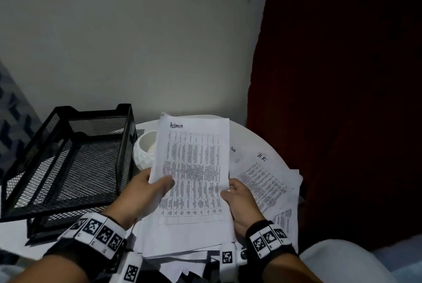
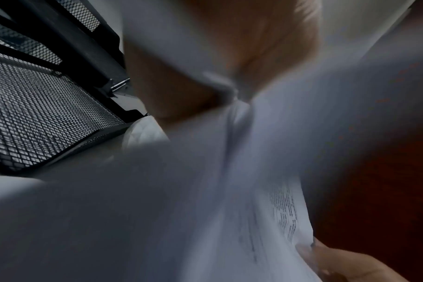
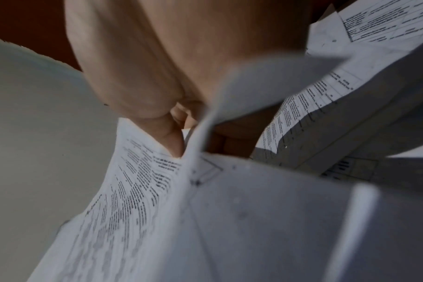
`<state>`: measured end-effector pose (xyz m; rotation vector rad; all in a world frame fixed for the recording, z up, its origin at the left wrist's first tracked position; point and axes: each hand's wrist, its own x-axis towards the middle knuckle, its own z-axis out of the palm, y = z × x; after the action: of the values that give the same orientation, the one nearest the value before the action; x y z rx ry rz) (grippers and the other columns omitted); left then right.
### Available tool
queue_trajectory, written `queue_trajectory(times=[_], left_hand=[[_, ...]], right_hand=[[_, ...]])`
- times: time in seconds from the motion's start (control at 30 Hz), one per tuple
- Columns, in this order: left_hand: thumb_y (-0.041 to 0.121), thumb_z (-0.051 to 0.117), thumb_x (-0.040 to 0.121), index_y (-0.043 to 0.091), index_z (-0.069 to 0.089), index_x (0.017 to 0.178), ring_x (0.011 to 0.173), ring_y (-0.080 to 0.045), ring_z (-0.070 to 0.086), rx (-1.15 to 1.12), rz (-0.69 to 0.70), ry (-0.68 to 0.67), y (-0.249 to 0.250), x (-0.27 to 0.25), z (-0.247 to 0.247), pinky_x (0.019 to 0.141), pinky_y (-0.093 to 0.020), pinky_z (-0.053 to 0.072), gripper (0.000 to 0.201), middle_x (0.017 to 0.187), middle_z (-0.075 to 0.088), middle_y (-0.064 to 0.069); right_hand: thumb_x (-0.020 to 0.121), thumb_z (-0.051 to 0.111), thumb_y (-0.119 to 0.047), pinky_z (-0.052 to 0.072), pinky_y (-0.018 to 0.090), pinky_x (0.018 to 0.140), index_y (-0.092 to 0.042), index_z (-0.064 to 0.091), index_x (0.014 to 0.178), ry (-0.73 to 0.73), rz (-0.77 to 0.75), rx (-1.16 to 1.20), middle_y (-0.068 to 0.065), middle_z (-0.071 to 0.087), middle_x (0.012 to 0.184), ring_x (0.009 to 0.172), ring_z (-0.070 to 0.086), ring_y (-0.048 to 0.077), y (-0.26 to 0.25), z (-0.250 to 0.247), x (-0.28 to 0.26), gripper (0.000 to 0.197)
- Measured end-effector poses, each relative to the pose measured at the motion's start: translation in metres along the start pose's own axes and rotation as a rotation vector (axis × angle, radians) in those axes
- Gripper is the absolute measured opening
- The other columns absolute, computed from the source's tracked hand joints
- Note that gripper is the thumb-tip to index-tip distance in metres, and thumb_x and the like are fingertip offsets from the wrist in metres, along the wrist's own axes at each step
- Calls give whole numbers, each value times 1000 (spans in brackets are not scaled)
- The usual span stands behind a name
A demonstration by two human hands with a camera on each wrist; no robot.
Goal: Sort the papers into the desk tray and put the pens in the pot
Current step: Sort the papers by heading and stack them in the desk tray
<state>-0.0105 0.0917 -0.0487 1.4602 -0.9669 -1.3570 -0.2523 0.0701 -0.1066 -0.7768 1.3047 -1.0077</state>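
Pinching the "Admin" sheet (image 1: 191,168) — 2 hands, left (image 1: 146,189) and right (image 1: 239,200), apparently over loose papers (image 1: 267,182).

Black wrist straps (image 1: 271,240) with white square-coded marker tiles, bare forearms.

"Admin" sheet (image 1: 193,168) raised, tilted, above loose papers (image 1: 267,182) fanned on table. Black mesh desk tray (image 1: 68,159) left; white pot (image 1: 145,150) between, partly hidden.

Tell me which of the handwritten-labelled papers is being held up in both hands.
The sheet headed "Admin": the left hand and right hand grip its lower edges, while the "A.R" sheet lies flat on the table.
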Motion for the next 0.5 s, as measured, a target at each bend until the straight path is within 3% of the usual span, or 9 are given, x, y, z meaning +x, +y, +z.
queue_trajectory(times=[0.07, 0.13, 0.17, 0.23, 0.27, 0.3, 0.33, 0.4, 0.5], left_hand=[[4, 69, 92, 6, 69, 104, 66, -18, 74, 129, -6, 42, -5, 2, -4, 62, -31, 59, 12, 75, 77, -4], [-1, 60, 96, 5, 68, 103, 56, -25, 68, 176, -24, 94, -8, 6, -12, 56, -36, 56, 12, 63, 72, -3], [-1, 59, 97, 4, 67, 100, 53, -25, 63, 181, -21, 109, -6, 6, -15, 57, -37, 53, 10, 56, 68, -2], [3, 60, 97, 4, 66, 97, 55, -26, 60, 212, 1, 154, -4, 8, -22, 60, -40, 51, 6, 55, 66, -3], [6, 61, 97, 5, 66, 96, 57, -27, 61, 248, 16, 171, -2, 8, -24, 60, -41, 52, 6, 59, 67, -6], [8, 62, 98, 7, 66, 96, 59, -28, 62, 280, 39, 189, -1, 8, -26, 59, -41, 53, 5, 65, 68, -10], [10, 62, 98, 8, 66, 96, 60, -27, 62, 313, 52, 201, 3, 6, -27, 57, -39, 52, 4, 69, 68, -12], [12, 63, 98, 10, 65, 100, 58, -26, 60, 328, 59, 217, 3, 7, -31, 54, -35, 49, 3, 71, 66, -13], [13, 64, 98, 10, 64, 100, 59, -27, 61, 348, 49, 214, 4, 6, -33, 55, -40, 53, 4, 72, 66, -14]], right_hand=[[95, 53, 15, 61, 42, 71, -2, 67, 100, -14, 12, -9, 22, 78, 92, 74, 73, 28, -2, -1, -1, 23], [97, 59, 4, 55, 30, 58, -7, 67, 104, 18, 77, -37, 10, 75, 82, 67, 69, 20, -3, -9, 2, 16], [96, 62, -3, 52, 30, 59, -13, 69, 103, 77, 114, -73, 7, 72, 86, 73, 67, 21, -1, -17, 7, 14], [94, 62, -9, 57, 42, 70, -22, 71, 84, 263, 142, -208, 6, 68, 89, 84, 64, 26, 9, -43, 23, 19], [91, 62, -11, 59, 47, 78, -21, 69, 75, 378, 144, -315, 7, 67, 87, 86, 64, 27, 15, -58, 32, 21], [87, 64, -16, 60, 46, 83, -17, 71, 76, 487, 169, -397, 9, 69, 89, 88, 66, 28, 23, -73, 39, 12], [79, 66, -23, 61, 42, 84, -13, 74, 91, 592, 202, -451, 13, 72, 98, 91, 69, 31, 30, -86, 44, 17], [71, 74, -29, 57, 36, 85, -4, 67, 119, 703, 281, -424, 21, 70, 119, 100, 70, 37, 43, -100, 44, 55], [77, 86, -19, 55, 39, 92, 9, 59, 129, 676, 325, -356, 22, 68, 123, 113, 68, 38, 48, -99, 37, 65]])
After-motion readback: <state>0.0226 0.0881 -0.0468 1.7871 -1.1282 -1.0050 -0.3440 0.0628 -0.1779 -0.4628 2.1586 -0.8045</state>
